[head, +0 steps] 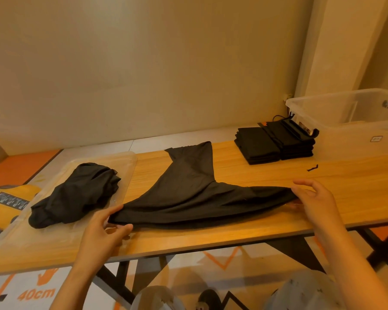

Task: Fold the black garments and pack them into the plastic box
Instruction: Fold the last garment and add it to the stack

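Tabletop (267,173), perhaps laminate, against beige wall (143,63)

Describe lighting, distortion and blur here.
Head view: warm amber light tints everything; the lens bows the edge of the wooden table; the black cloth garment pinched by left hand and right hand loses fold detail; the clear plastic box looks hazy.

Staged work rm, prob. a packing/test setup: bare beige wall (143,63), wood-top table (349,175) w/ black metal legs, floor mat (36,294) w/ orange marks & "40cm" print, neat stacks of folded black garments (276,144).
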`<state>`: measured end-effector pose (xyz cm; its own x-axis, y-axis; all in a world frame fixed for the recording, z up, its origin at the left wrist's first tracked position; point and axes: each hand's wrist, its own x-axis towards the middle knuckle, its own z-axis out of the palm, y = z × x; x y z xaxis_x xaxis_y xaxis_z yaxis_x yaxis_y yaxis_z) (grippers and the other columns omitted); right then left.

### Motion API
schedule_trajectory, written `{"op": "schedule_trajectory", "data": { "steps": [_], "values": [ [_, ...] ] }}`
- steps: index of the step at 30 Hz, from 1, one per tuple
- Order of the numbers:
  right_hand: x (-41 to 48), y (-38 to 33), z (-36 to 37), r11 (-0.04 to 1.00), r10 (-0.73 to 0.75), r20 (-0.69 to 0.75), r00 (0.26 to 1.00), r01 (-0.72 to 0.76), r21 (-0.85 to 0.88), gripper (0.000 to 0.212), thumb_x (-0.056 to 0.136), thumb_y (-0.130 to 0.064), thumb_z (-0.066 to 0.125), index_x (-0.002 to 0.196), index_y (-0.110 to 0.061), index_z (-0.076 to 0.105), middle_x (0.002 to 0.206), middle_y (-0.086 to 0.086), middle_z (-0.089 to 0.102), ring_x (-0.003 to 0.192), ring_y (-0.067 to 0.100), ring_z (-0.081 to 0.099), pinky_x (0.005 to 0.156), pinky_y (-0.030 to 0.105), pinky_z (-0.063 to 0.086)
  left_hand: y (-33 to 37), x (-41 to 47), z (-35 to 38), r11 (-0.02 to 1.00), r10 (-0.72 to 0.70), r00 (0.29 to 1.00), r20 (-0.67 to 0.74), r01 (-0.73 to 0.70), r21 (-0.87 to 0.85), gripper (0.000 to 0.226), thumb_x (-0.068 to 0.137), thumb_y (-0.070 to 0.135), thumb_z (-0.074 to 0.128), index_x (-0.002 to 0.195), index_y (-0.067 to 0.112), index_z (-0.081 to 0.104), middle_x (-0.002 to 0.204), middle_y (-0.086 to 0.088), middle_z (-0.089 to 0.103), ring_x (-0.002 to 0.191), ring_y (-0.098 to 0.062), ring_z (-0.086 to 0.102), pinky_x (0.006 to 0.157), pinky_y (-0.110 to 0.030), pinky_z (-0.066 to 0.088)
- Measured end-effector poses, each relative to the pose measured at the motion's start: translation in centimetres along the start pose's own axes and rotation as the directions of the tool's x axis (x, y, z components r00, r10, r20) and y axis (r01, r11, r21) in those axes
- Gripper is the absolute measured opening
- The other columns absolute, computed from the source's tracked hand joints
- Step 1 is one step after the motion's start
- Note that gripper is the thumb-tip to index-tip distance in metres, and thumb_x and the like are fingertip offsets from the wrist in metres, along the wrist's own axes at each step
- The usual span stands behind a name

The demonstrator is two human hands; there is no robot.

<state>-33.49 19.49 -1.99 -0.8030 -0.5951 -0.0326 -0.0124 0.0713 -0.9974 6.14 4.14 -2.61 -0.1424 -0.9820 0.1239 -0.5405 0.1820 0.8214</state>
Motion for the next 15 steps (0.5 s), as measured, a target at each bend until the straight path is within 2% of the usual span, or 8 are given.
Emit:
{"op": "schedule_trajectory", "data": {
  "steps": [1,3,4,6,7,10,13,15],
  "values": [
    [-0.2,0.1,-0.3,0.998,0.035,-0.025,0.999,-0.033,0.060,0.019,0.096,-0.017,0.056,0.114,-0.021,0.059,0.102,0.003,0.065,0.089,0.018,0.064,0.069,0.027,0.050,-0.1,-0.1,0.1,1.000,0.019,0.999,-0.037,-0.019,0.007,0.052,0.080,0.009,0.074,0.126,0.025,0.055,0.125,0.000,0.046,0.090,-0.017,0.062,0.061,-0.019,0.053],
    [-0.6,0.6,-0.8,0.986,0.076,-0.072,0.995,-0.065,0.153,0.024,0.095,-0.014,0.056,0.119,-0.020,0.055,0.102,0.005,0.064,0.091,0.017,0.064,0.075,0.028,0.051,-0.2,-0.5,0.3,0.993,0.096,0.988,-0.125,-0.085,0.087,0.050,0.079,0.006,0.074,0.124,0.019,0.058,0.127,-0.005,0.044,0.092,-0.018,0.058,0.076,-0.027,0.051],
    [-1.0,1.0,-0.9,0.992,0.054,-0.100,0.994,-0.041,0.122,0.026,0.095,-0.013,0.057,0.119,-0.021,0.055,0.103,0.003,0.063,0.092,0.016,0.063,0.077,0.028,0.050,-0.4,-0.8,0.4,0.983,0.145,0.979,-0.146,-0.126,0.131,0.049,0.078,0.006,0.075,0.123,0.018,0.059,0.127,-0.004,0.044,0.095,-0.017,0.056,0.082,-0.032,0.049],
    [-1.7,1.7,-1.0,0.991,-0.091,-0.088,0.992,0.081,-0.110,0.024,0.093,-0.011,0.058,0.115,-0.022,0.057,0.102,-0.007,0.057,0.097,0.013,0.056,0.080,0.028,0.044,-0.3,-1.3,0.8,0.957,0.243,0.965,-0.102,-0.221,0.186,0.044,0.078,0.006,0.075,0.117,0.022,0.061,0.124,0.004,0.046,0.105,-0.015,0.050,0.090,-0.034,0.043],
    [-2.1,2.0,-0.8,0.958,-0.168,-0.022,0.985,0.158,-0.238,0.022,0.092,-0.009,0.059,0.110,-0.022,0.059,0.100,-0.011,0.054,0.100,0.011,0.052,0.082,0.028,0.041,-0.3,-1.5,1.1,0.937,0.296,0.954,-0.051,-0.280,0.208,0.042,0.078,0.006,0.075,0.112,0.027,0.062,0.121,0.008,0.048,0.108,-0.012,0.049,0.091,-0.032,0.041],
    [-2.1,2.9,-0.2,0.778,-0.291,0.240,0.926,0.375,-0.504,0.022,0.089,-0.002,0.061,0.096,-0.023,0.065,0.098,-0.015,0.053,0.106,0.008,0.045,0.089,0.026,0.035,-0.5,-1.7,1.8,0.899,0.378,0.923,0.079,-0.386,0.209,0.048,0.078,0.004,0.074,0.100,0.044,0.059,0.106,0.022,0.058,0.103,0.003,0.053,0.086,-0.019,0.045],
    [-1.1,3.3,-0.3,0.605,-0.322,0.364,0.874,0.485,-0.631,0.021,0.086,-0.006,0.066,0.097,-0.024,0.068,0.103,-0.010,0.059,0.113,0.014,0.050,0.099,0.036,0.038,-0.9,-1.8,2.2,0.915,0.355,0.929,0.103,-0.368,0.167,0.051,0.080,0.001,0.071,0.089,0.050,0.063,0.096,0.025,0.064,0.101,0.012,0.053,0.086,-0.017,0.049],
    [-0.7,3.4,-0.7,0.583,-0.299,0.364,0.882,0.471,-0.662,0.020,0.086,-0.012,0.068,0.100,-0.026,0.069,0.110,-0.007,0.063,0.116,0.017,0.052,0.101,0.039,0.037,-1.4,-2.1,2.4,0.921,0.346,0.934,0.094,-0.357,0.154,0.060,0.082,0.002,0.069,0.096,0.060,0.060,0.105,0.029,0.062,0.102,0.012,0.054,0.086,-0.006,0.044]
  ]
}}
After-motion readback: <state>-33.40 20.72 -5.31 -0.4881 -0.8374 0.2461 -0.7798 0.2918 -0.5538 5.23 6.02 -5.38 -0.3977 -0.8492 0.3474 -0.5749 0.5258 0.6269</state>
